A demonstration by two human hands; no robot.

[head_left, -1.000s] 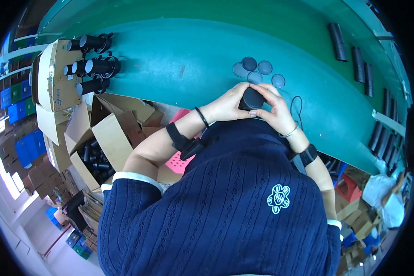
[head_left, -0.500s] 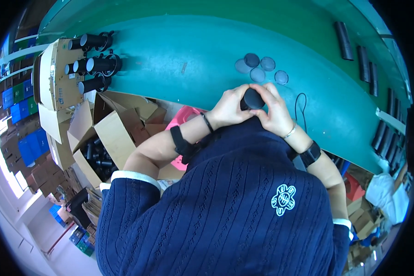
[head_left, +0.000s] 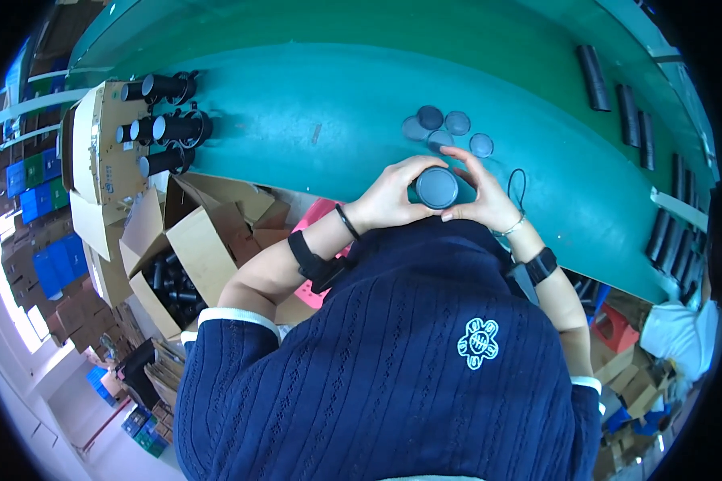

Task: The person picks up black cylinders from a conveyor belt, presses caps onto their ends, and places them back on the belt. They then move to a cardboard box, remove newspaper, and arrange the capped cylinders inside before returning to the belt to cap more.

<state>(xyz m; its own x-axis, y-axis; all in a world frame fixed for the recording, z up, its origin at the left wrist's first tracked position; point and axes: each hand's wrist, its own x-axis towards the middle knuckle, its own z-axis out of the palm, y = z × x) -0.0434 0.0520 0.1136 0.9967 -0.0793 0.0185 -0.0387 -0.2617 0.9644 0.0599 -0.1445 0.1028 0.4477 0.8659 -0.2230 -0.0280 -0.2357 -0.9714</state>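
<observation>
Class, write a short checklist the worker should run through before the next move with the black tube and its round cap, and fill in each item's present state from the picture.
1. Both hands on the black tube: ok, left hand and right hand wrap it from either side.
2. Round cap covers the tube's end: ok, it faces the camera.
3. Cap seated fully: cannot tell, fingers hide the rim.
4. Spare caps within view: ok, they lie on the green table just beyond the hands.
5. More tubes ready: ok, several tubes lie at the table's left end by the cardboard box.
</observation>
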